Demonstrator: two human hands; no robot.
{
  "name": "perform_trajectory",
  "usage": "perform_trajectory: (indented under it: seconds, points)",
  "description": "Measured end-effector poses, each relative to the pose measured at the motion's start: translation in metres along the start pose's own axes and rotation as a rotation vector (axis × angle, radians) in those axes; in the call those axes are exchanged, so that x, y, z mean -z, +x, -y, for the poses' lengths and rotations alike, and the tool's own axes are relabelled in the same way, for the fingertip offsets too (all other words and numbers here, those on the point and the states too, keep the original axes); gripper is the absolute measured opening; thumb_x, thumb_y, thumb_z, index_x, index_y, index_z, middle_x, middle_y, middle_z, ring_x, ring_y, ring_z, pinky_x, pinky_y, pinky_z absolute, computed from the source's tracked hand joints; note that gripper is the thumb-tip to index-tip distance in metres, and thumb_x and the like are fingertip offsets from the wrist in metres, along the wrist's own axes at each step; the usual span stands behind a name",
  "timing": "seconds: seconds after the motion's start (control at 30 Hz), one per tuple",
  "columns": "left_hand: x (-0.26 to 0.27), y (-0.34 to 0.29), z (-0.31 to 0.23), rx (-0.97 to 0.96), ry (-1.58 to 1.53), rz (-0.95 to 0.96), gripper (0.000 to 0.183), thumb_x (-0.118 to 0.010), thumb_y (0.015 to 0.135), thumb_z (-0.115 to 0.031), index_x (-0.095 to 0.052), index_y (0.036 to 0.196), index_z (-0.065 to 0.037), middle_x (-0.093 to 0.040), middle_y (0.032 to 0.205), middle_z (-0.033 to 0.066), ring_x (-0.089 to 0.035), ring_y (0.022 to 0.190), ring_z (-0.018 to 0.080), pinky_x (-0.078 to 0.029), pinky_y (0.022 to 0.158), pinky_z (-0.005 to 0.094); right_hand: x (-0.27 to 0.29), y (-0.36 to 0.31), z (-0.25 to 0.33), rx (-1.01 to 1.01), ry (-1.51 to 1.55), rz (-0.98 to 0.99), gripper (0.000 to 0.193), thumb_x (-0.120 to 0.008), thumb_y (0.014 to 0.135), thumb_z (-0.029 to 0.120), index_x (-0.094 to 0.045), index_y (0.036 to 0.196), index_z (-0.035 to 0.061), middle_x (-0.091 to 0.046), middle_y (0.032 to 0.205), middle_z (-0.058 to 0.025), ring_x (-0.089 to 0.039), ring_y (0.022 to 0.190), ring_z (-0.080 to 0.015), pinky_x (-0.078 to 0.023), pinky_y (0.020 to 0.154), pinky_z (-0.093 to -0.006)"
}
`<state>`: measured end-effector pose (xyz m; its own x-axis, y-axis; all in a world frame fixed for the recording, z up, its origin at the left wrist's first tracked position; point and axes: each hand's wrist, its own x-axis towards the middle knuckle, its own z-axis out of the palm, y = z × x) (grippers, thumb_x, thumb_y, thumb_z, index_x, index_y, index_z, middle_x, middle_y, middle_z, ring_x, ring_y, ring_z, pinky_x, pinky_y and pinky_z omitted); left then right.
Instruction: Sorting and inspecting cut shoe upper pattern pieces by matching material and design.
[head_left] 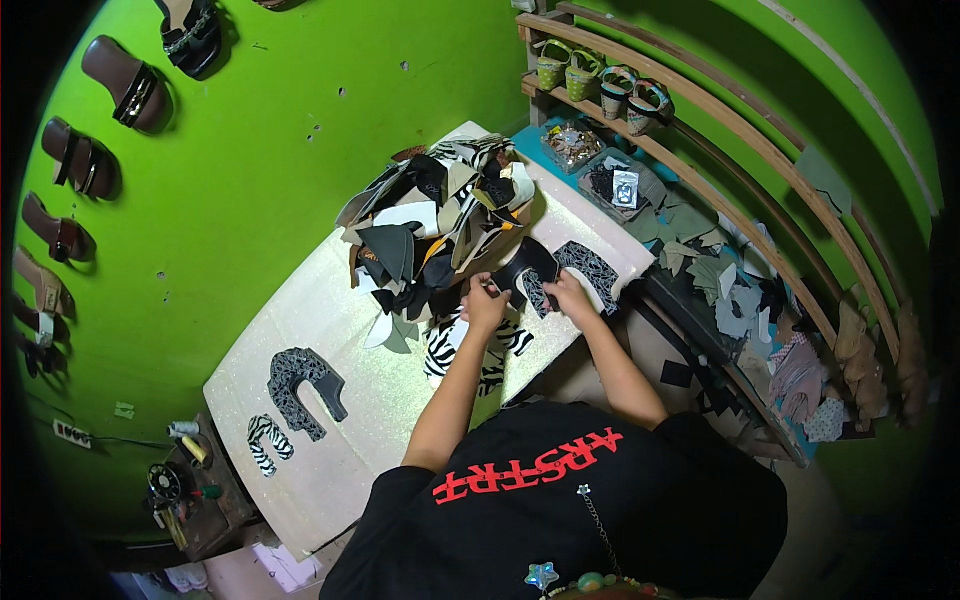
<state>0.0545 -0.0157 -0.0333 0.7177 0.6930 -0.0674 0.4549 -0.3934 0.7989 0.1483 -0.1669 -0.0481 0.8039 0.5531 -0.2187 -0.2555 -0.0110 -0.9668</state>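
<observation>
Obstacle beyond hands: scrap heap

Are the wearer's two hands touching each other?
Apart. The head view shows a black-and-grey patterned piece in the gap between the fingers of the left hand and right hand.

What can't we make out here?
Head view: whether the left grip pinches the black piece; too small, and its own fingers get in the way.
Head view: bottom of the heap; hidden by its upper scraps.
Head view: rest of the topmost sandal; cut off by the upper edge.
Head view: part of the table; covered by the black shirt.
</observation>
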Motion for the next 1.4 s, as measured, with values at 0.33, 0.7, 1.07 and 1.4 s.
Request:
perform_trajectory:
  seconds: [0.33, 0.7, 1.07, 1.4]
  points:
    - [0.031, -0.016, -0.013, 0.121, -0.75, 0.223, 0.047, -0.069, 0.066, 0.004, -0.046, 0.106, -0.003, -0.051, 0.085, 0.0053, -0.055, 0.072, 0.0121, -0.048, 0.062, 0.0224, 0.021, -0.045, 0.102, 0.039, -0.12, 0.287, 0.033, -0.061, 0.072, 0.001, -0.048, 0.102, 0.0029, -0.056, 0.082, -0.0027, -0.055, 0.075, -0.0125, -0.045, 0.067, -0.0246]
    - [0.156, -0.044, 0.028, -0.176, -0.958, 0.108, 0.032, -0.06, 0.075, 0.006, -0.049, 0.103, -0.005, -0.052, 0.093, 0.0026, -0.054, 0.079, 0.0079, -0.045, 0.07, 0.0193, -0.061, -0.046, 0.072, 0.159, 0.061, 0.166, 0.02, -0.053, 0.085, 0.013, -0.053, 0.101, 0.002, -0.06, 0.087, -0.003, -0.055, 0.073, -0.0073, -0.044, 0.066, -0.0205]
    - [0.333, -0.114, 0.17, 0.147, -0.904, -0.217, 0.039, -0.049, 0.077, 0.012, -0.046, 0.112, -0.004, -0.058, 0.101, 0.0106, -0.058, 0.085, 0.0141, -0.048, 0.071, 0.0232, -0.308, -0.063, 0.03, 0.227, -0.348, 0.485, 0.029, -0.057, 0.083, 0.028, -0.056, 0.074, 0.0001, -0.047, 0.06, 0.0014, -0.042, 0.057, -0.0058, -0.037, 0.052, -0.0242]
    - [0.402, -0.154, 0.291, 0.445, -0.634, -0.529, 0.034, -0.062, 0.072, 0.004, -0.052, 0.105, -0.001, -0.06, 0.084, 0.0066, -0.058, 0.069, 0.0126, -0.047, 0.055, 0.0235, -0.445, -0.068, -0.035, 0.369, -0.681, 0.524, 0.025, -0.067, 0.069, 0.018, -0.06, 0.086, 0.0013, -0.057, 0.064, -0.0101, -0.056, 0.058, -0.0215, -0.045, 0.059, -0.032]
